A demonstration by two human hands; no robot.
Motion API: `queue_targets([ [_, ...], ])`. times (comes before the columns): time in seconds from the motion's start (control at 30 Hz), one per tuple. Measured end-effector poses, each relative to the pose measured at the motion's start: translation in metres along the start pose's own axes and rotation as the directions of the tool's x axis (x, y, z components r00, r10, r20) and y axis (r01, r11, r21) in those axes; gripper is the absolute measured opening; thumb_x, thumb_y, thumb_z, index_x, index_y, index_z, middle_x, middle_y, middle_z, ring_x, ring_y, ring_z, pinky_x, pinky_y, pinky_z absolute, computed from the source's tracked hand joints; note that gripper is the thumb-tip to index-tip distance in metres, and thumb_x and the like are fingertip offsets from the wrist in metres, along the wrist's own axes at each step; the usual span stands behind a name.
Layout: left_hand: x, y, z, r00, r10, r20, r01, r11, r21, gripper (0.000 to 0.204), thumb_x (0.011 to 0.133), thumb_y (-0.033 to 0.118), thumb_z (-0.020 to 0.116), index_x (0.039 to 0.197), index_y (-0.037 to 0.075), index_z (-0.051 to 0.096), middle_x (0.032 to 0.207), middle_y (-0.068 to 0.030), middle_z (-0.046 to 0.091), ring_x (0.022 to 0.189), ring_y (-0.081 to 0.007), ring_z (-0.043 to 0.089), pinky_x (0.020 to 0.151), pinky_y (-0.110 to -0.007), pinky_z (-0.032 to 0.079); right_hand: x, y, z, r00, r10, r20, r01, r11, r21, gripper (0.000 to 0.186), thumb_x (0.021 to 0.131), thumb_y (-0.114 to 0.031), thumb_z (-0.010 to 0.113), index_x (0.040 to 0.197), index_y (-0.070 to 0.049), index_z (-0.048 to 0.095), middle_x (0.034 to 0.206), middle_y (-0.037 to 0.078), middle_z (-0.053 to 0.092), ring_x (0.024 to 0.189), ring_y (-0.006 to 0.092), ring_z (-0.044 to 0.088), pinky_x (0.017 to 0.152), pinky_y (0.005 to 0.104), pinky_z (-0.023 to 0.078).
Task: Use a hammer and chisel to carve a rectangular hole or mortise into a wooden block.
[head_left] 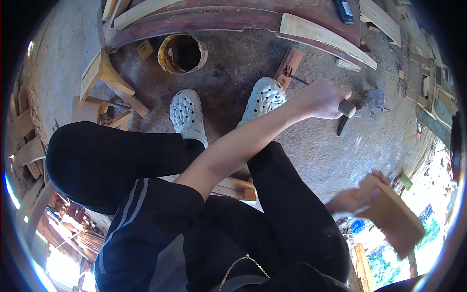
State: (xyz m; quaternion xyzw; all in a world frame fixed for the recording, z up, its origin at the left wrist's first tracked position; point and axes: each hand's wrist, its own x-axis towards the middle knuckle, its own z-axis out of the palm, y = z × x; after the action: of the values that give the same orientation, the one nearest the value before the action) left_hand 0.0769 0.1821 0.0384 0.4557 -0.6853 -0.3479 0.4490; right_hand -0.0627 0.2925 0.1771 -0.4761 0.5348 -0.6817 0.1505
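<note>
My left arm reaches across to the right, and my left hand (325, 99) is closed around the handle of a chisel (347, 108). The chisel's thin metal shaft slants down to a small reddish wooden piece (293, 59), meeting it at a dark, chipped cut. My right shoe (264, 97) is against the near end of that piece. Off to the lower right, my right hand (354, 200), smeared by motion, grips a thick wooden block (395, 214). The block is raised and apart from the chisel handle.
A stained bucket (182, 53) stands beyond my feet, before a long reddish board (194, 24). A pale curved plank (326, 38) lies at the upper right. Wooden frame pieces (104, 75) are on the left. Near the chisel handle lies a crumpled grey thing (376, 103).
</note>
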Motion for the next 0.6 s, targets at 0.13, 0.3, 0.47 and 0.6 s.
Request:
queue_targets([
  [0.13, -0.006, -0.003, -0.001, 1.0, 0.012, -0.01, -0.012, 1.0, -0.008, 0.02, 0.073, 0.025, 0.07, 0.071, 0.01, 0.056, 0.055, -0.0108, 0.059, 0.053, -0.0307, 0.065, 0.05, -0.044, 0.049, -0.005, 0.005, 0.002, 0.725, 0.465, 0.508, 0.152, 0.611, -0.776, 0.06, 0.081, -0.029, 0.08, 0.125, 0.003, 0.054, 0.11, 0.021, 0.062, 0.1, 0.0267, 0.06, 0.085, 0.0443, 0.05],
  [0.3, -0.004, -0.004, -0.001, 0.999, -0.031, -0.008, 0.031, 0.999, -0.038, 0.019, 0.072, 0.024, 0.069, 0.071, 0.009, 0.057, 0.057, -0.0118, 0.06, 0.055, -0.0334, 0.065, 0.052, -0.046, 0.049, 0.008, -0.006, -0.004, 0.867, 0.368, 0.335, -0.074, 0.761, -0.645, 0.048, 0.085, -0.026, 0.074, 0.118, 0.004, 0.054, 0.106, 0.018, 0.062, 0.103, 0.0272, 0.057, 0.09, 0.0457, 0.047],
  [0.47, -0.002, -0.003, -0.002, 0.999, -0.034, -0.005, 0.034, 0.999, -0.036, 0.02, 0.073, 0.024, 0.068, 0.069, 0.008, 0.058, 0.059, -0.0126, 0.061, 0.057, -0.0343, 0.065, 0.053, -0.046, 0.049, 0.0, 0.022, -0.001, 0.681, 0.62, 0.39, -0.157, 0.643, -0.749, 0.058, 0.083, -0.031, 0.075, 0.123, 0.004, 0.051, 0.112, 0.025, 0.062, 0.108, 0.0325, 0.06, 0.09, 0.0484, 0.051],
  [0.6, 0.001, -0.003, -0.004, 0.999, -0.032, -0.016, 0.032, 0.999, -0.043, 0.02, 0.074, 0.025, 0.068, 0.069, 0.008, 0.059, 0.06, -0.0127, 0.062, 0.058, -0.0338, 0.066, 0.053, -0.046, 0.049, 0.024, 0.003, -0.005, 0.951, 0.202, 0.233, -0.027, 0.807, -0.59, 0.053, 0.083, -0.02, 0.076, 0.122, 0.003, 0.049, 0.109, 0.022, 0.064, 0.093, 0.0308, 0.067, 0.078, 0.0378, 0.058],
])
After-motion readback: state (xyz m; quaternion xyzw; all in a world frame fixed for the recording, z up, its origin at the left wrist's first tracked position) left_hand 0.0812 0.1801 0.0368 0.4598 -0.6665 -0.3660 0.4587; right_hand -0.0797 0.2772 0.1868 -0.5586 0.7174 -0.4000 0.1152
